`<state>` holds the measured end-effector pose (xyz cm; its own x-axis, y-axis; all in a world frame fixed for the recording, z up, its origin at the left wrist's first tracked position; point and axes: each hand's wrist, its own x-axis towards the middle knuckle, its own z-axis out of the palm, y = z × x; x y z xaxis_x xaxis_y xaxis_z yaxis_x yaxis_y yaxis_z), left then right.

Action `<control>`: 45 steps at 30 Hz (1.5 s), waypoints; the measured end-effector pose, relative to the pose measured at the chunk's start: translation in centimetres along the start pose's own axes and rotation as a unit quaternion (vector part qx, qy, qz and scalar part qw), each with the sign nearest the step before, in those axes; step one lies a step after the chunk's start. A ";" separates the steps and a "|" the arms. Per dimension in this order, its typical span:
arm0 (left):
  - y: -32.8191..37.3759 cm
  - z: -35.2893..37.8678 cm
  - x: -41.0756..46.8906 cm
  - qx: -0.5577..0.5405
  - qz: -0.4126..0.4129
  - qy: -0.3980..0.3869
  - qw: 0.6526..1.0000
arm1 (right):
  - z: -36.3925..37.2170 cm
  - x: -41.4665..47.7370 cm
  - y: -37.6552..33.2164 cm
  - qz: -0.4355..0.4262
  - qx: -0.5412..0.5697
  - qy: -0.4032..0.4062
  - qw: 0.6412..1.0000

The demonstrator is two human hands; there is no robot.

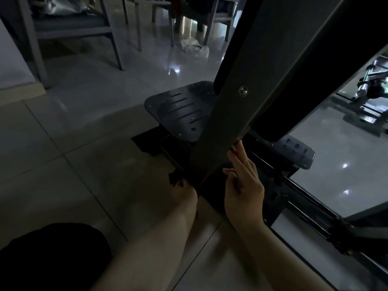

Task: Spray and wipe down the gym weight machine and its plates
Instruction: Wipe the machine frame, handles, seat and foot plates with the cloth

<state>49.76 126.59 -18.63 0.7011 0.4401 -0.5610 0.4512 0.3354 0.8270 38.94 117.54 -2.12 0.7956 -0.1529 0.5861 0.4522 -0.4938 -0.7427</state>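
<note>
Several chairs (73, 31) on glossy tile floor (84, 122) | left hand (185, 193) pinches cloth (175, 178) | right hand (244, 190) flat against machine post (226, 127)

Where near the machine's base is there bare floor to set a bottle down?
Bare tiles lie left of the left hand, between the slotted foot plate and the person's knee. More bare floor lies right of the base rail, beyond the smaller foot plate. Crowded: the foot of the slanted beam, between that hand and the right hand.
</note>
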 end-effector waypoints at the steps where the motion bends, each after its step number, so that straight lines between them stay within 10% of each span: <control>1: -0.1 0.1 0.1 -0.005 -0.028 0.007 1.000 | -0.1 0.1 0.1 -0.002 0.000 -0.003 1.000; 6: -1.4 -0.5 -0.4 -0.018 -0.127 -0.056 0.990 | -0.3 -0.1 -0.1 0.001 0.017 -0.009 1.000; 15: 7.0 -0.6 -6.1 -0.048 0.098 -0.014 0.994 | 0.0 0.1 -0.7 0.013 0.042 0.007 0.999; 27: 1.6 -0.4 -5.0 -0.026 -0.106 0.002 0.994 | -0.9 -0.2 -0.4 0.032 0.039 -0.033 0.998; 39: 15.1 -5.9 -16.0 0.053 0.060 -0.131 0.988 | -2.0 -0.8 -4.5 0.229 0.070 0.026 0.971; 45: 20.4 -9.6 -19.2 0.269 0.260 -0.278 0.885 | -1.7 0.2 -8.7 0.336 0.252 -0.011 0.907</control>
<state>40.24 132.99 8.70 0.9870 -0.1088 -0.1184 0.0806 -0.3022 0.9498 34.47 120.33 4.97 0.9653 -0.2547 -0.0572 -0.0165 0.1594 -0.9871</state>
